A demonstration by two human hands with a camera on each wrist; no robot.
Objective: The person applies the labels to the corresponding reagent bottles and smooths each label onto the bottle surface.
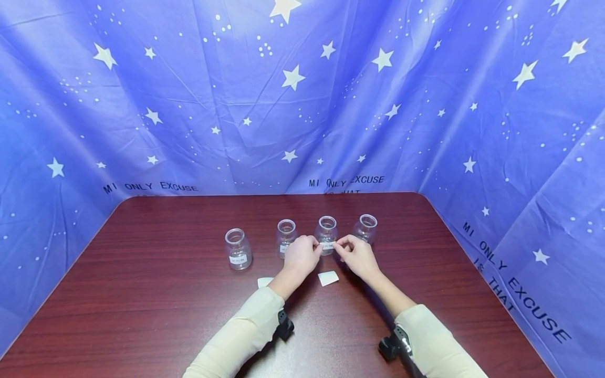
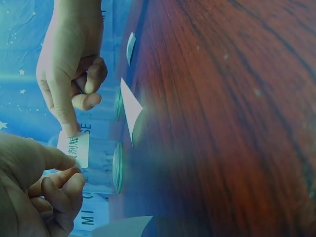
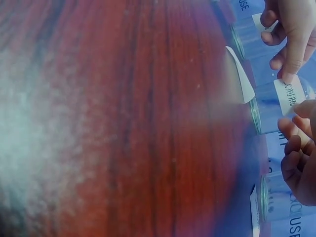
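A white label (image 1: 327,245) with printed characters lies across the front of a clear glass jar (image 1: 327,229), third from the left in the row. My left hand (image 1: 302,254) pinches the label's left end between thumb and forefinger. At the opposite end, the right hand (image 1: 357,257) holds the label's edge with its fingertips, the other fingers curled. Both wrist views show the label (image 2: 75,150) against the upright jar (image 3: 269,111). Whether it sticks along its whole length, I cannot tell.
Labelled jars stand to the left, one at far left (image 1: 238,247) and one (image 1: 287,231) partly behind the left hand. Another jar (image 1: 366,224) is behind the right hand. White paper pieces (image 1: 328,278) lie on the dark red table (image 1: 156,278). A starry blue curtain (image 1: 212,94) surrounds it.
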